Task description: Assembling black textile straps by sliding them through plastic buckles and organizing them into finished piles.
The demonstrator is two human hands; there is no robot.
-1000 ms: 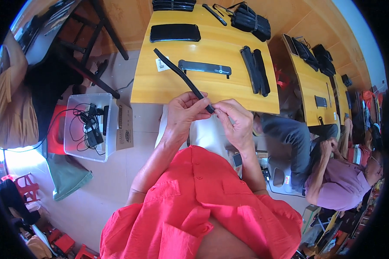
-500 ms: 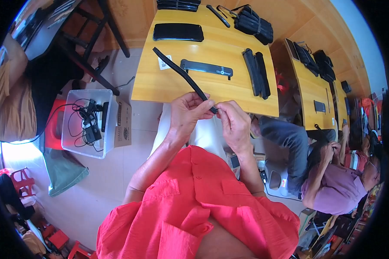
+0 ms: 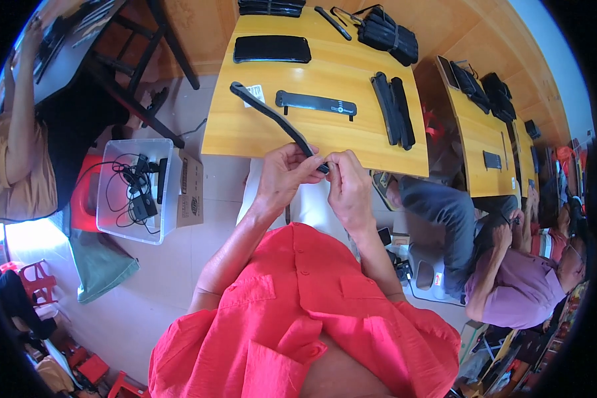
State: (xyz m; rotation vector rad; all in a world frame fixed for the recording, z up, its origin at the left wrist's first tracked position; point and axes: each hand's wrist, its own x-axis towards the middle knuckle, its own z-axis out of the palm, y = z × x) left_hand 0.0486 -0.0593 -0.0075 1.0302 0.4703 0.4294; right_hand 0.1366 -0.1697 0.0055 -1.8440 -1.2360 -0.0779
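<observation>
Between my hands is a long, narrow black strip, slightly bent, slanting up and left over the table's near edge. My left hand is closed round it close to its lower end. My right hand is closed in a pinch at that lower end; the fingers hide the tip. Beyond the strip, a flat black bar with two short tabs lies on the wooden table. A small white printed card lies partly behind the strip. To the right are several black strips side by side.
Farther back lie a black flat case, a thin black rod and a strapped black bundle. On the floor at left stands a clear plastic bin with black cables. A co-worker in a purple shirt sits at right.
The strip has turned slightly, its far end moving a little left and down. My right hand has shifted slightly left, its fingers more upright. My left hand keeps its hold.
</observation>
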